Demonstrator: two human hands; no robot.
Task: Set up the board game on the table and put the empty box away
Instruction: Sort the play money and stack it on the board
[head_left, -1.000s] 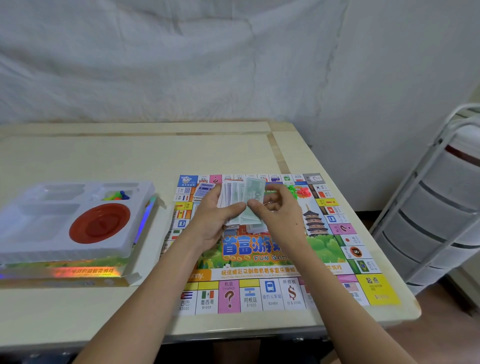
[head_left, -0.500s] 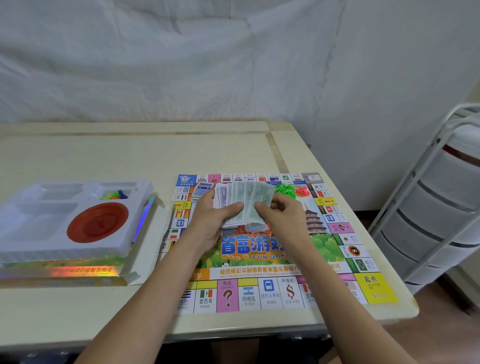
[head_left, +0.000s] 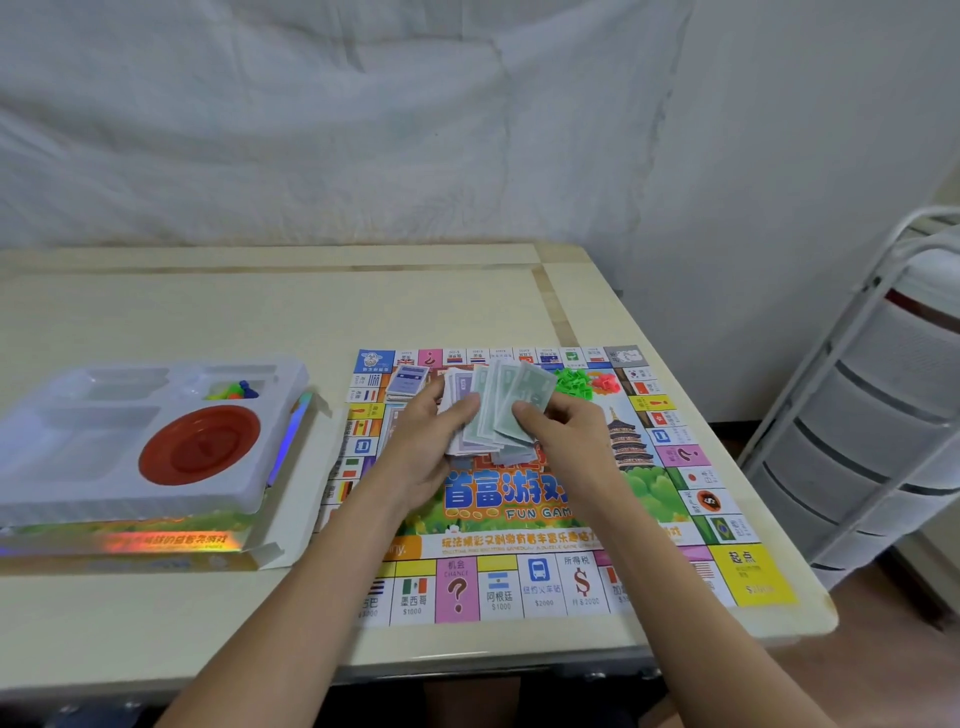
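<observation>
Hands (two) (head_left: 493, 436) fan one wad of banknotes (head_left: 498, 410) above one board (head_left: 519, 519).

A fan of paper play money (head_left: 496, 410) is held above the game board (head_left: 545, 525) by the left hand (head_left: 426, 447) and the right hand (head_left: 566, 436), thumbs pressed on the notes. A white plastic tray (head_left: 130, 436) with a red dish (head_left: 200, 446) is seen at left on the table (head_left: 208, 312).
</observation>
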